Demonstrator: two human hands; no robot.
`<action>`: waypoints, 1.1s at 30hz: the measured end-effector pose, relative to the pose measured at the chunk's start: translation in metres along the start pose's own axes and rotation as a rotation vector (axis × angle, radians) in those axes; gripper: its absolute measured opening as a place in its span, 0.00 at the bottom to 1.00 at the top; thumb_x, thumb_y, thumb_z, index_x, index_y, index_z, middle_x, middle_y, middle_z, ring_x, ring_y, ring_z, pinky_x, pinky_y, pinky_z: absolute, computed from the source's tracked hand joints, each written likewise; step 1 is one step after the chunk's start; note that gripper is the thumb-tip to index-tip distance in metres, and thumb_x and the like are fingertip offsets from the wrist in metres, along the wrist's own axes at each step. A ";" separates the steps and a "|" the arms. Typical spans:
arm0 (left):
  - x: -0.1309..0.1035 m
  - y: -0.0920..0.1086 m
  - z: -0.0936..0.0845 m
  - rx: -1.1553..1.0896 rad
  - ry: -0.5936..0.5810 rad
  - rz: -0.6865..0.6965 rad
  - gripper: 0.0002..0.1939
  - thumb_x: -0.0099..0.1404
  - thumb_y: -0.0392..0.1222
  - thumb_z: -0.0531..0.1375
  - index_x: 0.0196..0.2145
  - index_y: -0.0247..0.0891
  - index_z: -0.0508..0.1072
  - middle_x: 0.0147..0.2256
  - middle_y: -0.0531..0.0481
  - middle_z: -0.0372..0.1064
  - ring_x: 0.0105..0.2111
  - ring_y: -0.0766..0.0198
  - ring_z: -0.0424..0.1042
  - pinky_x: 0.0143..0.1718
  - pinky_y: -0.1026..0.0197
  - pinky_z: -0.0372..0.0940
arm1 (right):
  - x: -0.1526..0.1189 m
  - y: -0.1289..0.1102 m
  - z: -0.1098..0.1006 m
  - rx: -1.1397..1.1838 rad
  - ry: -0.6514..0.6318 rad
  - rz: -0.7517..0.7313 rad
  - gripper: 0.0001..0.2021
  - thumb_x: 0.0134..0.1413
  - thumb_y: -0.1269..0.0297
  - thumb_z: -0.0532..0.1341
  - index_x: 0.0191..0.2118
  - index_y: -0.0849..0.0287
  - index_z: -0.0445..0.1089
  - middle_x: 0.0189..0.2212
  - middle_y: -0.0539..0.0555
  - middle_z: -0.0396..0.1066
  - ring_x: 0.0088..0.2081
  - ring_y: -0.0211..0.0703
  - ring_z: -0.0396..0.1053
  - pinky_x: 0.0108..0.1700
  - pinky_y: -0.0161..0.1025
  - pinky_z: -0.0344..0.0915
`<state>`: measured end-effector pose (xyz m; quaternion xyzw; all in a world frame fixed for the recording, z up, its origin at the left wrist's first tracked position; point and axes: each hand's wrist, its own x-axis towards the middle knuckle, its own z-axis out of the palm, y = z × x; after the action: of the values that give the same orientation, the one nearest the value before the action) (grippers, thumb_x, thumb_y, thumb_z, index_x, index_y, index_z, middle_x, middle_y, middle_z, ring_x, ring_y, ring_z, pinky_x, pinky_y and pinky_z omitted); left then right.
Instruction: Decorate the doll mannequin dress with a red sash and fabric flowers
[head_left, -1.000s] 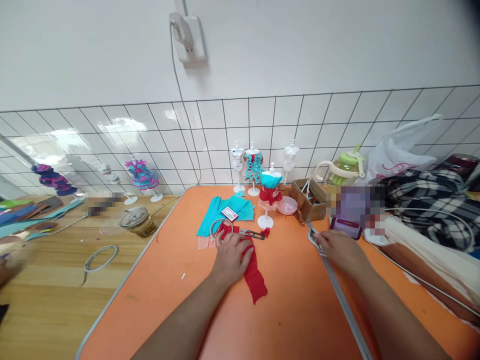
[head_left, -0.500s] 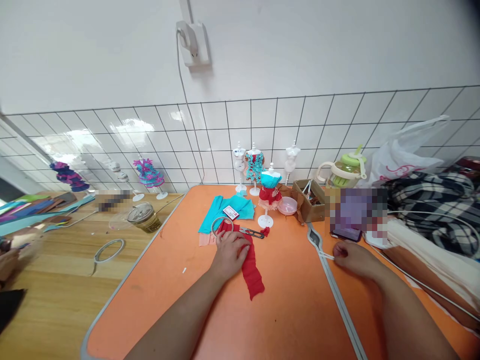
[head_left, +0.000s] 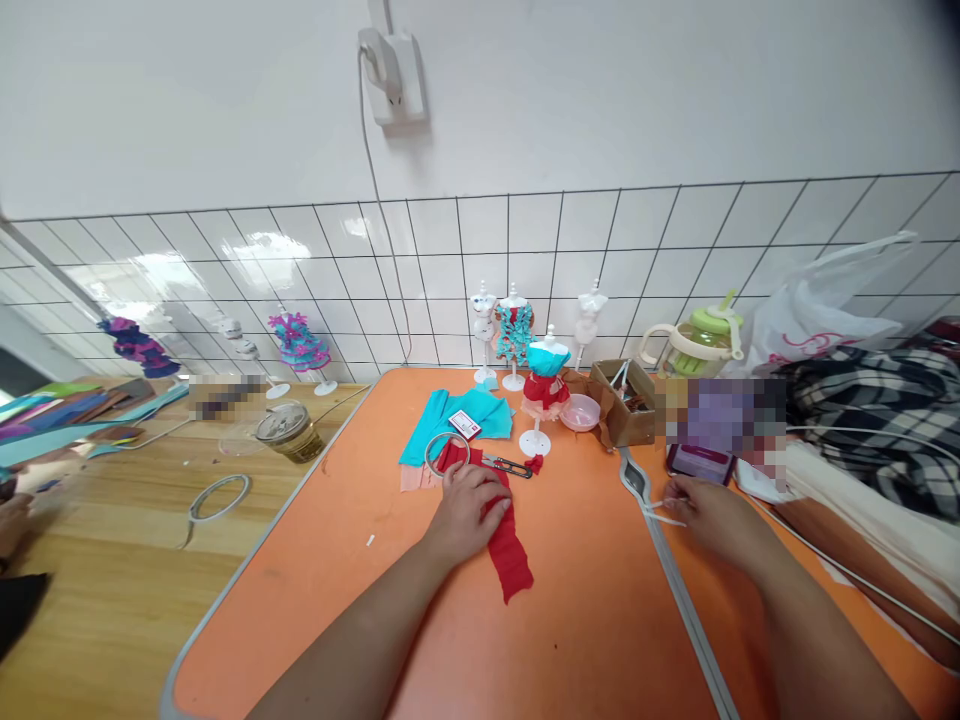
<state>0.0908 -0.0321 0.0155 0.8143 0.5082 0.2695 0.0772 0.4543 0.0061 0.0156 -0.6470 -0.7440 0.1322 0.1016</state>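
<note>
One loosely spread left hand point(head_left: 466, 512) on red cloth strip point(head_left: 511, 560) | right hand point(head_left: 701, 505) pinches thin white cord point(head_left: 670, 519) right of long grey strap point(head_left: 686, 600)

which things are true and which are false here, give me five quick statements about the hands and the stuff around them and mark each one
1. The left hand rests on the red fabric strip. True.
2. The right hand holds the snips. False: the snips lie on the orange table, and the right hand is at the thin white ties.
3. A card lies on the turquoise fabric. True.
4. In the picture, the pink bowl stands left of the mannequin in turquoise and red. False: the pink bowl is to the right of that mannequin.
5. A plug is in the wall socket. True.
</note>
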 end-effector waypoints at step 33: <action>0.001 0.019 0.005 -0.819 0.170 -0.449 0.11 0.58 0.47 0.61 0.32 0.38 0.79 0.34 0.45 0.74 0.37 0.56 0.71 0.42 0.55 0.65 | -0.015 -0.128 0.036 0.364 0.234 -0.445 0.11 0.58 0.63 0.52 0.32 0.54 0.72 0.34 0.54 0.73 0.38 0.46 0.67 0.40 0.42 0.61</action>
<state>0.1082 -0.0390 0.0196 0.5621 0.5278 0.4900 0.4066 0.3253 -0.0274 0.0242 -0.4503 -0.8148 0.1623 0.3269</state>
